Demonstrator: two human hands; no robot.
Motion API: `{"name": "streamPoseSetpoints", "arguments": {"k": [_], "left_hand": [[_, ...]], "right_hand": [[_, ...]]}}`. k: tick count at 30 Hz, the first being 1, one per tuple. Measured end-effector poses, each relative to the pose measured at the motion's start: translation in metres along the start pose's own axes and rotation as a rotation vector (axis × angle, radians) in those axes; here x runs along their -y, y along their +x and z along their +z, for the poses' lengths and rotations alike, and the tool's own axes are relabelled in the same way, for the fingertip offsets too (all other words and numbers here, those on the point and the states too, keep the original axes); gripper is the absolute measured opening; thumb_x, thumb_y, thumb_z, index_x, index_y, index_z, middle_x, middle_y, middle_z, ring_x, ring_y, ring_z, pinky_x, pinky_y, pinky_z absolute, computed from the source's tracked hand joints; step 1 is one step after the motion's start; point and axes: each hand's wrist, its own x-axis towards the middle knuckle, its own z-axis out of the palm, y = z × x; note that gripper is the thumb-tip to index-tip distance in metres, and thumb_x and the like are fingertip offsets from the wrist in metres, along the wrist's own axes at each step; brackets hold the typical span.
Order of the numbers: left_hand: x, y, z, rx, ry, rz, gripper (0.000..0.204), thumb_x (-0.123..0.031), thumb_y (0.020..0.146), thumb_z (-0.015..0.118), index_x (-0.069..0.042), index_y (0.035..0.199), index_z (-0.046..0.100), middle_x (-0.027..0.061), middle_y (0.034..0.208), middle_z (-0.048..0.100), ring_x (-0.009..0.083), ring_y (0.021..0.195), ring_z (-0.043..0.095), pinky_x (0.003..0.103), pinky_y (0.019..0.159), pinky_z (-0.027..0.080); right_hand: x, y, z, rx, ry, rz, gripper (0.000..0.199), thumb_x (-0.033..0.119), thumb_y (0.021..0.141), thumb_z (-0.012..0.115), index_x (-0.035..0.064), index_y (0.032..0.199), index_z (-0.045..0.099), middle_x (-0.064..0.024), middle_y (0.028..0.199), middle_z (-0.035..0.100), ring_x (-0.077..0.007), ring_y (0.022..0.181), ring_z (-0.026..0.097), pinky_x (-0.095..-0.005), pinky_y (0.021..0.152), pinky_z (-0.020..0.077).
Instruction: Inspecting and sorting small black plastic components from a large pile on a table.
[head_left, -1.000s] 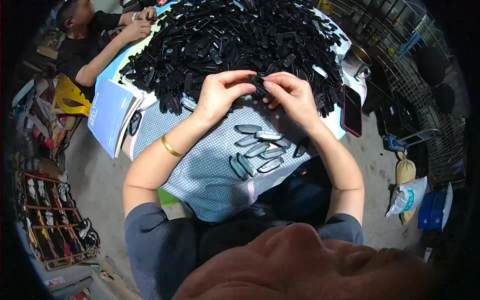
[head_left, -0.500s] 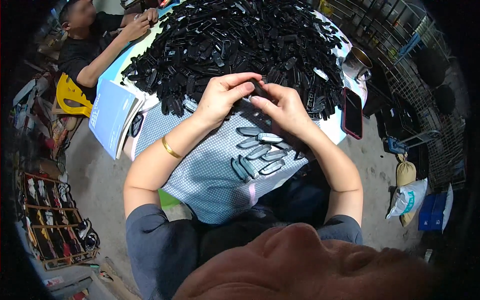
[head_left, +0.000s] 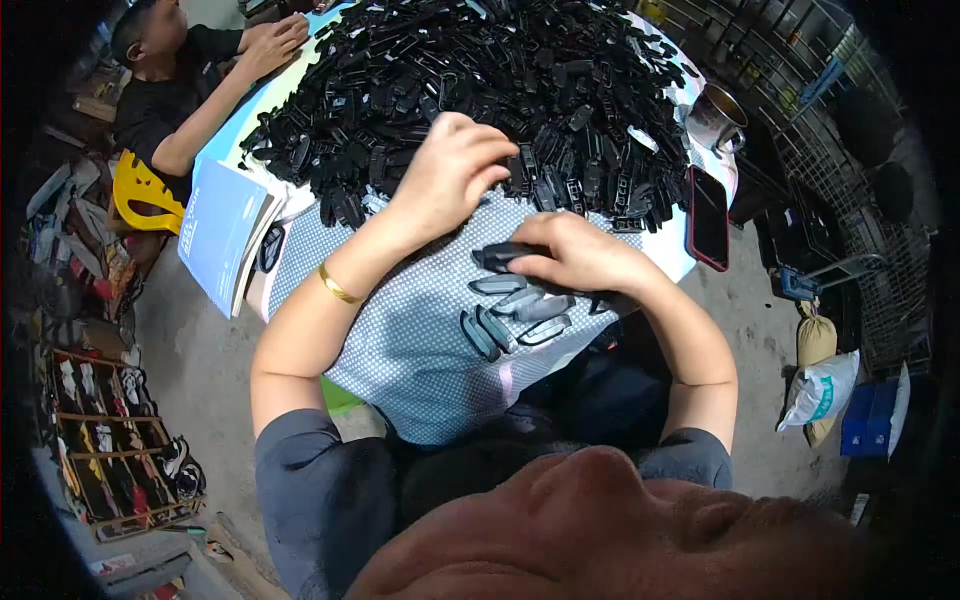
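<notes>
My left hand [head_left: 452, 175] hovers at the near edge of a big heap of small black plastic pieces [head_left: 400, 95]. Its fingers are curled but apart, with nothing visible between them. Lower and to the right, my right hand [head_left: 580, 252] pinches a long, narrow black plastic piece [head_left: 495, 257] against the dotted cloth [head_left: 400, 330]. Just below that hand lies a group of similar oval pieces with grey, shiny faces [head_left: 487, 333], several side by side. The right fingers partly cover the held piece.
A blue-covered book [head_left: 225, 225] sits at the table's left edge, near a yellow plastic chair [head_left: 145, 195]. At the right edge are a phone [head_left: 708, 220] and a metal cup [head_left: 715, 115]. Another person's hands [head_left: 280, 45] rest at the far left beside the heap.
My hands have moved apart. The right one came down toward the grey-faced pieces with the black piece; the left released it and stays by the heap.
</notes>
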Motion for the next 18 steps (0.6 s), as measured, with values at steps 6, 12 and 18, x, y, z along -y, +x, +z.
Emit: {"name": "streamPoseSetpoints", "arguments": {"k": [6, 12, 18], "left_hand": [[-0.007, -0.003, 0.033, 0.276, 0.360, 0.135, 0.039, -0.013, 0.080, 0.049, -0.005, 0.118, 0.051, 0.0118, 0.117, 0.053, 0.0264, 0.111, 0.045, 0.041, 0.091, 0.035], [-0.008, 0.001, 0.036, 0.115, 0.306, 0.257, 0.014, -0.008, 0.073, 0.051, -0.004, 0.086, 0.054, 0.0065, 0.083, 0.055, 0.0223, 0.086, 0.051, 0.034, 0.076, 0.038], [-0.015, -0.005, 0.037, 0.128, 0.105, 0.237, 0.015, -0.006, 0.072, 0.052, -0.002, 0.087, 0.054, 0.0097, 0.086, 0.055, 0.0247, 0.086, 0.052, 0.034, 0.075, 0.046]], "right_hand": [[-0.007, 0.000, -0.031, 0.447, 0.126, -0.076, 0.037, 0.025, 0.076, 0.070, -0.0014, 0.100, 0.062, -0.0116, 0.089, 0.064, -0.0214, 0.077, 0.061, -0.0317, 0.067, 0.0479], [-0.049, 0.058, -0.082, -0.514, -0.160, 0.095, 0.031, 0.029, 0.081, 0.064, 0.0023, 0.097, 0.065, -0.0138, 0.084, 0.066, -0.0240, 0.076, 0.065, -0.0326, 0.068, 0.0502], [-0.077, 0.136, -0.089, -0.775, -0.651, 0.248, 0.038, 0.034, 0.075, 0.067, 0.0056, 0.100, 0.064, -0.0149, 0.087, 0.065, -0.0330, 0.083, 0.063, -0.0408, 0.074, 0.0499]]}}
